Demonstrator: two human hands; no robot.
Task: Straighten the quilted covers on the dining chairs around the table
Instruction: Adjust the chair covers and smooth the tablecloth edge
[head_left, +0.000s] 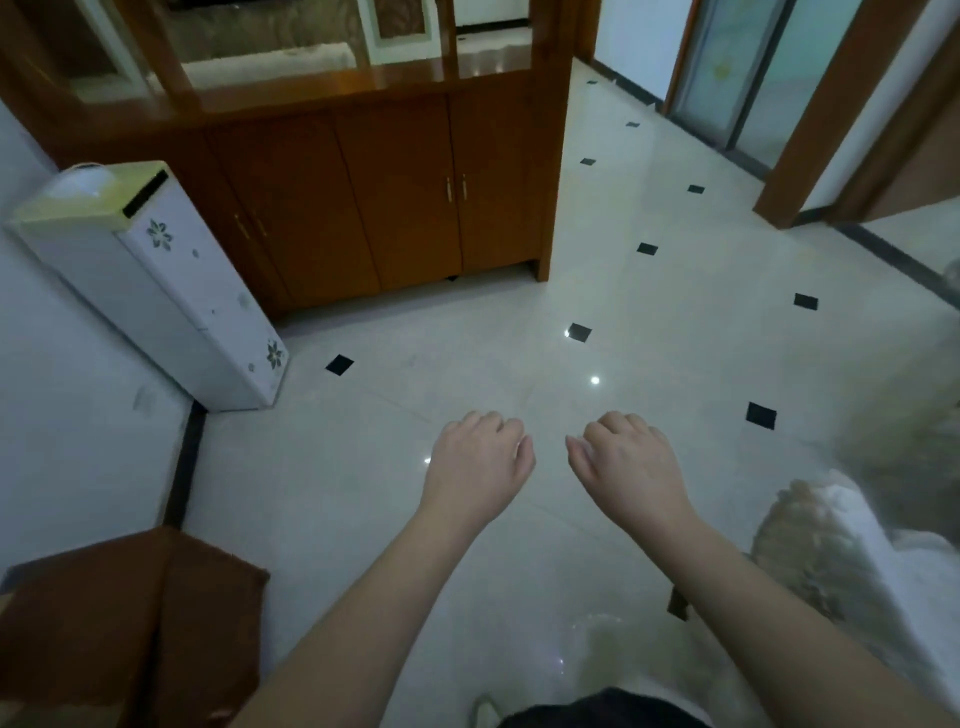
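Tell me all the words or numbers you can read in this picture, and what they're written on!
There are none to read.
The white floor-standing appliance carries only flower decorations, no letters.
The wooden cabinet and the tiled floor bear no writing.
Both hands, left hand and right hand, hold nothing with a label.

Your left hand (480, 462) and right hand (626, 465) hang side by side over the pale tiled floor (649, 322), palms down, fingers loosely curled and holding nothing, with a narrow gap between them. Taking your hands as the landmark, a blurred, light quilted cover (826, 551) lies to their right near your right forearm, and a brown chair seat (130, 629) sits to their lower left. Beyond your hands, up and to the left, a white floor-standing appliance (166, 291) with flower prints stands against the wall, just beside the brown wooden cabinet (395, 208).
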